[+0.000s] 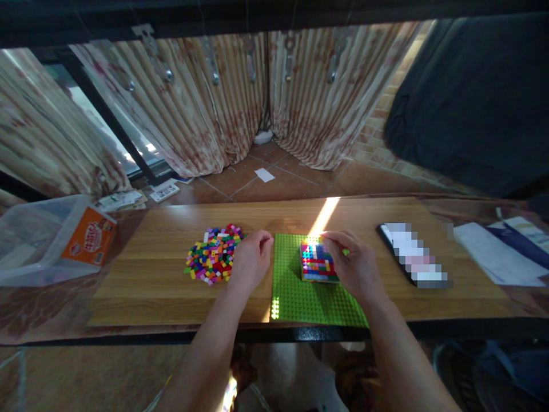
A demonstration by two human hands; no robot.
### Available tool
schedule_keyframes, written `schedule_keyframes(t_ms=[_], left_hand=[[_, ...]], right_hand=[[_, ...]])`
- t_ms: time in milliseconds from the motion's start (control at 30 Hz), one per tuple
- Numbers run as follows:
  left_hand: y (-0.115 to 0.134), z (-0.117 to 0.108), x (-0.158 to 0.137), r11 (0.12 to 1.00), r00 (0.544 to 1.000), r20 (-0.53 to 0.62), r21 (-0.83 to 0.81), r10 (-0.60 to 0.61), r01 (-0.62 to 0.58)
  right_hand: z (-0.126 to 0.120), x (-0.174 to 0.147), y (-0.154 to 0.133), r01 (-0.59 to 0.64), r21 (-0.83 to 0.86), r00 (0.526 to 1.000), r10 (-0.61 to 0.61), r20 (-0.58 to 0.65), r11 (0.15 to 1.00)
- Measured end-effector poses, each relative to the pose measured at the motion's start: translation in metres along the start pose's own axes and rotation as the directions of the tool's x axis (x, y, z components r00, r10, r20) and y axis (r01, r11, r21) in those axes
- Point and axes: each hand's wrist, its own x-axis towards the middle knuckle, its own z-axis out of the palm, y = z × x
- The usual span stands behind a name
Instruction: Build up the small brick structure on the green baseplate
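A green studded baseplate (286, 286) lies on the wooden board. On it stands a low block built of multicoloured toy bricks (316, 263), its rows red, blue, white and yellow. My right hand (355, 264) is over the right side of this block, fingers pinched at its far right corner; what they hold, if anything, is hidden. Just off the baseplate's left edge, my left hand (252, 260) is closed with thumb and forefinger together, and any small piece between them cannot be made out. A pile of loose toy bricks (214, 254) lies left of it, partly behind the hand.
A phone (412, 254) with a blurred screen rests on the right of the wooden board (141, 274). Papers (500, 252) lie beyond it. At far left stands a clear plastic bin (38, 240) with an orange label. A sunlight strip crosses the board behind the baseplate.
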Motion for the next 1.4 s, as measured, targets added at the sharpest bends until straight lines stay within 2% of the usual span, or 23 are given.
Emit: schedule_keyframes(t_ms=[200, 300, 433, 533, 600, 767, 833, 933, 1133, 1400], left_hand=[[-0.015, -0.013, 0.004, 0.926, 0.995, -0.042, 0.365, -0.093, 0.102], [-0.02, -0.015, 0.004, 0.886, 0.99, -0.064, 0.443, -0.124, 0.14], [-0.023, -0.014, 0.004, 0.868, 0.985, -0.079, 0.466, -0.152, 0.171], [-0.021, -0.014, 0.004, 0.868, 0.981, -0.086, 0.458, -0.174, 0.194], [-0.017, -0.011, 0.004, 0.896, 0.986, -0.085, 0.414, -0.141, 0.164], [0.0, 0.006, -0.003, 0.995, 1.0, 0.006, 0.093, 0.029, -0.03], [0.008, 0.015, -0.006, 0.999, 0.997, 0.056, -0.022, 0.048, -0.047], [0.018, 0.024, -0.01, 0.994, 0.993, 0.105, -0.106, 0.051, -0.04], [0.026, 0.028, -0.016, 0.993, 0.984, 0.171, -0.114, 0.056, -0.036], [0.036, 0.042, -0.023, 0.998, 0.953, 0.304, 0.055, 0.01, -0.028]], right_hand=[[0.007, -0.002, 0.0, 0.072, -0.109, 0.993, -0.061, 0.1, 0.991], [0.014, -0.002, -0.001, 0.125, -0.142, 0.984, -0.105, 0.141, 0.982], [0.022, -0.001, 0.004, 0.18, -0.161, 0.975, -0.155, 0.16, 0.97], [0.025, 0.0, 0.007, 0.164, -0.187, 0.98, -0.139, 0.14, 0.969], [0.026, 0.0, 0.007, 0.151, -0.204, 0.985, -0.13, 0.113, 0.967], [0.028, 0.0, 0.004, 0.118, -0.207, 0.992, -0.104, 0.078, 0.971], [0.028, 0.0, 0.002, 0.091, -0.189, 0.995, -0.08, 0.065, 0.978], [0.025, 0.001, 0.0, 0.053, -0.136, 0.997, -0.045, 0.057, 0.989], [0.02, 0.001, 0.003, -0.012, -0.097, 1.0, 0.013, 0.008, 0.995], [0.029, 0.005, 0.015, 0.014, -0.283, 0.999, -0.004, 0.038, 0.959]])
